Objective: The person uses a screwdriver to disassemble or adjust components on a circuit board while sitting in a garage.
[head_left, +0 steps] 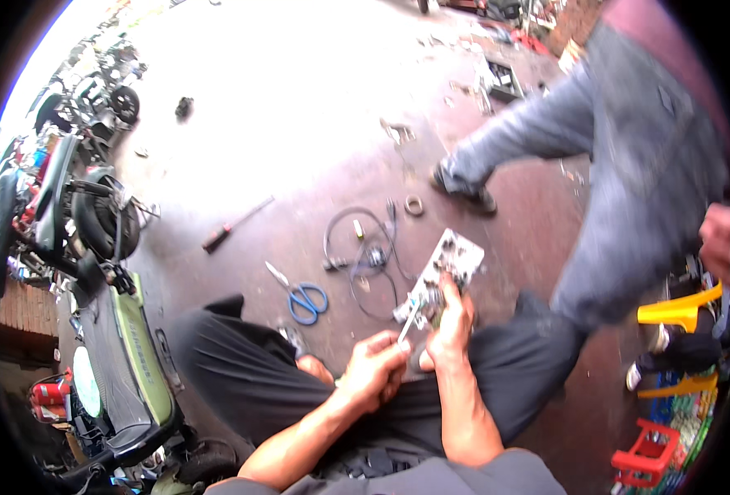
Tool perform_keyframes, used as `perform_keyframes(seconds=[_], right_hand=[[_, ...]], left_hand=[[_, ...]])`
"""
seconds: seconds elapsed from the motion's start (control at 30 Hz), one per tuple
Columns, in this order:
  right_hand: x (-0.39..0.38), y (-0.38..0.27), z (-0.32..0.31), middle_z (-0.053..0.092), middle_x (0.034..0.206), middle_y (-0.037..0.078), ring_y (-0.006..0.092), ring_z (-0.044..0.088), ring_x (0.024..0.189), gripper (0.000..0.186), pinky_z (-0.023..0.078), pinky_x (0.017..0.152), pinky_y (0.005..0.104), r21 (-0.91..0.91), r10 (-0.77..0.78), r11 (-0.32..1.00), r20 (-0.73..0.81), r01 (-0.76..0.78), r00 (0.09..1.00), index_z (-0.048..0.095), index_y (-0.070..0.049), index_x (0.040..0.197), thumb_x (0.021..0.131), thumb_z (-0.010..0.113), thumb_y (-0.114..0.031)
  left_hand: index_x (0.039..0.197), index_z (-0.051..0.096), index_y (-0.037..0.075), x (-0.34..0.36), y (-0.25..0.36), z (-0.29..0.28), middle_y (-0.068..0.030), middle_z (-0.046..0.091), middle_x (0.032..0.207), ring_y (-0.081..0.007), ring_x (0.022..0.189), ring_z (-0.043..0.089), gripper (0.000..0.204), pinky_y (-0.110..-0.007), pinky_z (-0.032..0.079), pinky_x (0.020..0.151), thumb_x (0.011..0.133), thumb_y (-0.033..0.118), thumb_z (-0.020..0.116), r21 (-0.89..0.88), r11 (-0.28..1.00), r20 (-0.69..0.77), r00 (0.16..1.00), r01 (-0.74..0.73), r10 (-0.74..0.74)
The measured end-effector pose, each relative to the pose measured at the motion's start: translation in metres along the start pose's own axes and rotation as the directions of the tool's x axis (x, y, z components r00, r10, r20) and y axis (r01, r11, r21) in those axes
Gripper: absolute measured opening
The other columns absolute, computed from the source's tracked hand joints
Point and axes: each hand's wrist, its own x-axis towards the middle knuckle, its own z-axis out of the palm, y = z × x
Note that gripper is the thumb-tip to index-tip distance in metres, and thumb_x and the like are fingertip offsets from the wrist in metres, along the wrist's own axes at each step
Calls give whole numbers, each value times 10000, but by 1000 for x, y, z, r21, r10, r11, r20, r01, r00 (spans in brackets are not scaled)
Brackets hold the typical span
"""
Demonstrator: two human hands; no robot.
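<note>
My left hand (pixel 373 369) is closed round the near end of a slim, pale rod-like tool (pixel 409 320); its exact kind does not show. The rod's far end meets a small metallic part (pixel 431 304) with a touch of blue on it. My right hand (pixel 452 327) grips that part from the right, its fingers bent over it. Just beyond, a flat whitish tray or board (pixel 466 250) lies on the floor, bearing small dark parts. To the left of it is a loosely coiled dark cable (pixel 329 239). Scissors with blue handles (pixel 306 303) lie left of my left hand.
A person in jeans (pixel 637 190) stands close on the right. A red-handled screwdriver (pixel 225 234) and a tape roll (pixel 414 205) lie on the floor. Parked scooters (pixel 117 355) line the left. A yellow stool (pixel 674 312) and red plastic frame (pixel 647 455) are at right.
</note>
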Motion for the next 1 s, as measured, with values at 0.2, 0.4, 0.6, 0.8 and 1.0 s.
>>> perform_keyframes(seconds=[0.2,0.4,0.6,0.8,1.0], right_hand=[[8,-24,-12,676,865,59,185,661,725,323,551,676,331,51,72,994,357,-96,931,626,-33,1048,872,698,-295],[9,-10,-5,658,881,15,127,619,720,241,510,667,294,92,-169,983,131,158,977,624,-56,1069,895,690,-209],[12,-4,-13,660,905,51,165,647,775,232,536,702,330,103,-128,989,176,111,976,612,-43,1056,916,651,-224],[19,0,-20,674,869,96,219,665,731,294,558,659,371,111,-104,990,161,87,981,614,-44,1060,907,653,-292],[17,4,-18,679,857,112,238,678,739,297,568,666,381,73,-59,996,181,46,982,606,-32,1064,909,644,-283]], left_hand=[[1034,574,29,-17,36,-26,-14,427,573,-83,369,343,222,-220,288,345,952,234,604,-139,979,316,944,146,-96],[1041,566,18,-27,35,-35,-11,420,584,-78,379,348,232,-213,305,346,959,233,600,-138,982,280,956,128,-86],[1071,556,-9,-29,26,-31,-1,425,568,-81,378,360,312,-222,297,356,948,268,627,-37,999,261,965,19,-9],[1095,583,-11,-35,29,-38,12,469,593,-64,397,375,358,-223,284,368,934,302,650,114,993,205,979,-10,-14],[1080,588,6,-34,32,-40,26,453,602,-55,405,364,349,-220,275,370,935,318,648,178,984,218,975,-8,-31]])
